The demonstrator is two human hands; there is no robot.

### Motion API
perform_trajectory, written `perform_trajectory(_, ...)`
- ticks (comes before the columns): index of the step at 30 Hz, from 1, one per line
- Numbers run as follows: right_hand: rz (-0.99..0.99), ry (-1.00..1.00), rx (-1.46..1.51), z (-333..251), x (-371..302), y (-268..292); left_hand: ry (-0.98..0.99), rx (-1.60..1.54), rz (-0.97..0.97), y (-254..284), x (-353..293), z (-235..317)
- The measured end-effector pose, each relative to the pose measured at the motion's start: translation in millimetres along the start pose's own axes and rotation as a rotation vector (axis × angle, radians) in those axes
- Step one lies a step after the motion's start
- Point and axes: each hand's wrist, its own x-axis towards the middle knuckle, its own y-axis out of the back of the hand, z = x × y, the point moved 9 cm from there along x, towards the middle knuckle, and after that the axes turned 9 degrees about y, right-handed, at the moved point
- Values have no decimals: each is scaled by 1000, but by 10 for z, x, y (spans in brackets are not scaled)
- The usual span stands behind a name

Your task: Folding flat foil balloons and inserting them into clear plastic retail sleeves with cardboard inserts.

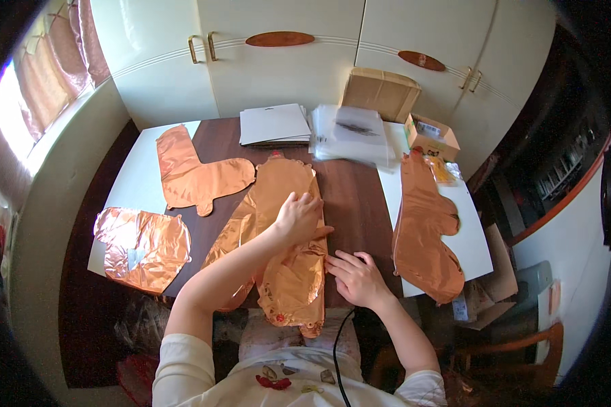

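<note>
A flat, uninflated copper-coloured foil balloon (288, 186) lies lengthwise on the table in front of me, its near end reaching past the table edge. My left hand (301, 217) rests on top of it around the middle, fingers apart and slightly bent. My right hand (358, 277) is at the balloon's right edge, fingers stretched out with their tips touching the foil. Under the balloon's left side, another stretch of copper foil (234, 237) sticks out. I cannot tell whether it is a separate piece.
More flat copper foil balloons lie around: a bent one (200, 176) back left, a crinkled one (146, 247) front left, a curvy one (424, 230) right. White sheets (275, 125), clear plastic bags (353, 136) and a small cardboard box (433, 138) stand at the back.
</note>
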Motion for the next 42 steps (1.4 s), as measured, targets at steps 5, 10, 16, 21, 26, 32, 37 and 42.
perform_trajectory(5,-4,5,4,-10,15,4,106,-14,-77,-141,256,-261)
perform_trajectory(10,-32,6,4,20,-15,-20,98,89,-221,-208,475,-391)
perform_trajectory(16,-74,37,35,51,34,-32,34,339,-471,-428,614,-510)
perform_trajectory(21,-6,75,60,240,207,57,68,308,-489,-489,607,-547)
perform_trajectory(26,-145,151,-93,353,277,-76,87,212,-467,-424,590,-495)
perform_trajectory(32,-156,188,-143,184,250,-30,73,158,-427,-376,596,-488)
perform_trajectory(37,-86,186,-253,-15,183,1,103,105,-234,-287,601,-497)
perform_trajectory(42,-53,152,-235,-172,139,78,71,112,-287,-335,619,-507)
